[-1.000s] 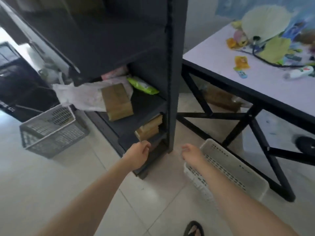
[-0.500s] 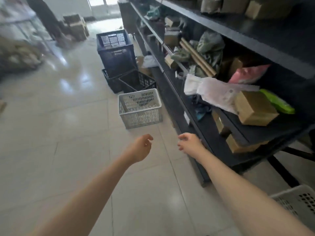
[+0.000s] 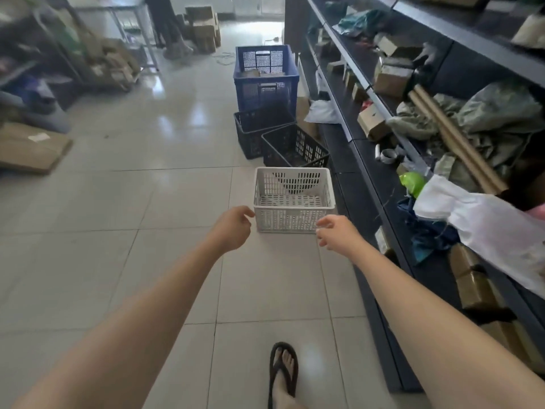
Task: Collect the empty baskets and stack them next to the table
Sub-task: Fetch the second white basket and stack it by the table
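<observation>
Head cam, looking down an aisle with a tiled floor (image 3: 165,261). Both bare arms are stretched out in front. The left hand (image 3: 233,228) is loosely curled, fingers half open, nothing in its grip. The right hand (image 3: 336,233) is the same deal, fingers spread a bit and curved, also holding nothing. Neither one looks to be touching anything, though they overlap the basket's lower corners in the frame so I can't be totally sure.

The white basket (image 3: 293,199) sits upright on the floor right in front of the hands, between them, and it looks empty, just the slotted bottom showing. It's just beside the long dark shelving unit (image 3: 368,178) that runs down the right side. Behind it there are two black baskets (image 3: 283,143), the nearer one tilted and leaning against the other, and behind those a taller blue crate (image 3: 265,75) with something in the bottom that I can't make out.

The shelves are pretty messy: cardboard boxes (image 3: 392,75), a couple of long cardboard tubes (image 3: 454,137) lying across crumpled grey-green fabric (image 3: 501,113), a green packet (image 3: 411,180), and white plastic wrapping (image 3: 483,219) hanging over the edge.

A foot in a black flip-flop (image 3: 283,373) is at the bottom of the frame. On the left there's flattened cardboard (image 3: 29,146) on the floor, and more stacked boxes way back, kind of blurry.
</observation>
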A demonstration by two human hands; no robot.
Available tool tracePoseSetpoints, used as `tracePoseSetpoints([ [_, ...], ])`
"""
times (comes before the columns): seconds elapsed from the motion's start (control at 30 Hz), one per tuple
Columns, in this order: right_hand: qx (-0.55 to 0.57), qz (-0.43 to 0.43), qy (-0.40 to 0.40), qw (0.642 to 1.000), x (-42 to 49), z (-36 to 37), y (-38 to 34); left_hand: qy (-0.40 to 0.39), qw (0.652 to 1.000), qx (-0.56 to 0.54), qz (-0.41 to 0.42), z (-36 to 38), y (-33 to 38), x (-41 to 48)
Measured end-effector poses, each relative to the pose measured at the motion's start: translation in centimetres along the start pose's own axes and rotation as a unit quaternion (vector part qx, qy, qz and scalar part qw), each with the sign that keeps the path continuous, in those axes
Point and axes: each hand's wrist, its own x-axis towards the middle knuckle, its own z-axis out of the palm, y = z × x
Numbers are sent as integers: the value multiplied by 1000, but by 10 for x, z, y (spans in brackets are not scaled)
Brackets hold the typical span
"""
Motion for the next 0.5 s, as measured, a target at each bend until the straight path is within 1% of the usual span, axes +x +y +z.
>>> tracePoseSetpoints([
  [0.07,25,23,2,999,36,-9,-10,7,1000,-13,-17,-10,6,40],
  [0.13,32,35,0,999,70,-21,-18,1,1000,-4,-25,-21,11,78],
  [0.33,-13,39,37,998,161,-54,-39,3,999,-13,-52,-41,15,175],
  [0.5,-53,39,39,997,247,-71,-56,-22,999,11,-40,-47,22,267],
])
